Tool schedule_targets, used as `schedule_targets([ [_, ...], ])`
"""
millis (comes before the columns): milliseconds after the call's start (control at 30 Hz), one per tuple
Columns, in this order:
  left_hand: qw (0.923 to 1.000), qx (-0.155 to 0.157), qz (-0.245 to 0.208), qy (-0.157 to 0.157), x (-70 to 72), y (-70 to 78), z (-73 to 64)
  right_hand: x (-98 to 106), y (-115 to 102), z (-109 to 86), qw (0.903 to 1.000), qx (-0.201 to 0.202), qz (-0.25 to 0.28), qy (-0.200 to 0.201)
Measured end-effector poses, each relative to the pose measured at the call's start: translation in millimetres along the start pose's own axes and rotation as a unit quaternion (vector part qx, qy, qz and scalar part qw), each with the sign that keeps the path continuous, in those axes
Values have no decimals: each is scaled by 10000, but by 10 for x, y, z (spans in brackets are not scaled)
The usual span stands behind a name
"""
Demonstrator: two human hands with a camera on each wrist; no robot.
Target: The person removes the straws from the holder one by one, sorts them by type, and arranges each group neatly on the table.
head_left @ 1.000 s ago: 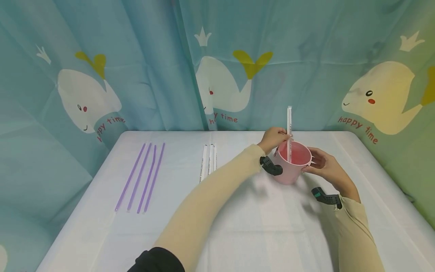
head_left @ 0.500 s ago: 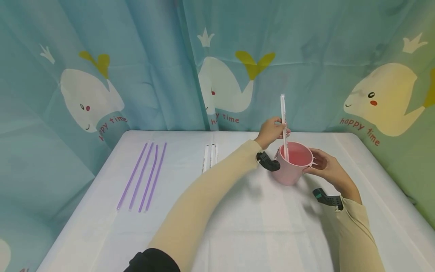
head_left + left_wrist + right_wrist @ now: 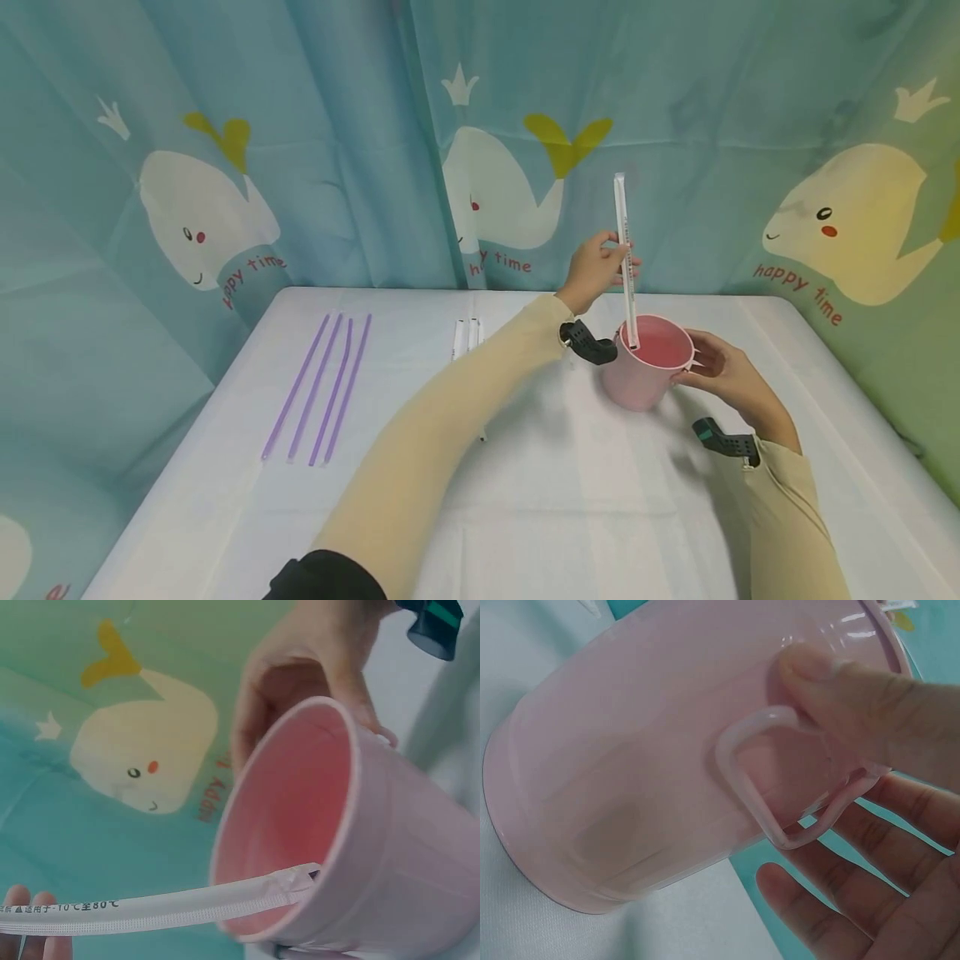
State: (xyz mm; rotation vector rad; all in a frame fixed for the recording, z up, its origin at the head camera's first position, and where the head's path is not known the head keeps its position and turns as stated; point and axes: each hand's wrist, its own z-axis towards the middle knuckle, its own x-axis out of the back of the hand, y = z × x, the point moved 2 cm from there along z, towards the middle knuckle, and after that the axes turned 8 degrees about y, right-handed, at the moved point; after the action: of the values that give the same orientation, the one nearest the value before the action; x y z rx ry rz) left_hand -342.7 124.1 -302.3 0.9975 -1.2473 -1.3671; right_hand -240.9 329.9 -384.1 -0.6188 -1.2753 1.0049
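My left hand (image 3: 597, 271) pinches a straw in a printed white wrapper (image 3: 625, 258). The straw stands almost upright, its lower end just inside the near-left rim of a small pink bucket (image 3: 634, 385). In the left wrist view that wrapped end (image 3: 285, 886) shows against the bucket's mouth. My right hand (image 3: 723, 371) holds the bucket from the right, thumb (image 3: 840, 694) against the wall beside a looped side handle (image 3: 739, 769). Its other fingers lie behind that handle, partly hidden.
Several purple straws (image 3: 318, 392) lie side by side on the left of the white table (image 3: 547, 500). More wrapped straws (image 3: 472, 333) lie mid-table, partly covered by my left sleeve (image 3: 427, 425). A blue whale-print curtain (image 3: 352, 167) hangs behind.
My left hand has risen and shifted slightly left, drawing the wrapped straw upward from deeper in the bucket. My right hand and the bucket have stayed in place.
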Motion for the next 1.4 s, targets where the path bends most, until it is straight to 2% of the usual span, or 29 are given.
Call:
schedule_targets([
  [300,9997,-197,-143,-70,126,209,-5,-2,24,2,9999,137,46,-6],
  [500,9994,-168,-293,-127,213,318,-9,-11,20,-1,9997,186,133,24],
  [733,9993,-222,-220,-220,376,399,-99,-19,7,1,9997,192,123,39],
  [900,9994,-187,-26,-274,499,403,-196,-14,3,2,9999,155,-18,55],
  [1133,9992,168,264,-253,666,341,-339,-10,0,-10,9999,151,-4,44],
  [1400,9983,349,395,-255,953,234,-505,-6,-6,1,9999,153,44,25],
])
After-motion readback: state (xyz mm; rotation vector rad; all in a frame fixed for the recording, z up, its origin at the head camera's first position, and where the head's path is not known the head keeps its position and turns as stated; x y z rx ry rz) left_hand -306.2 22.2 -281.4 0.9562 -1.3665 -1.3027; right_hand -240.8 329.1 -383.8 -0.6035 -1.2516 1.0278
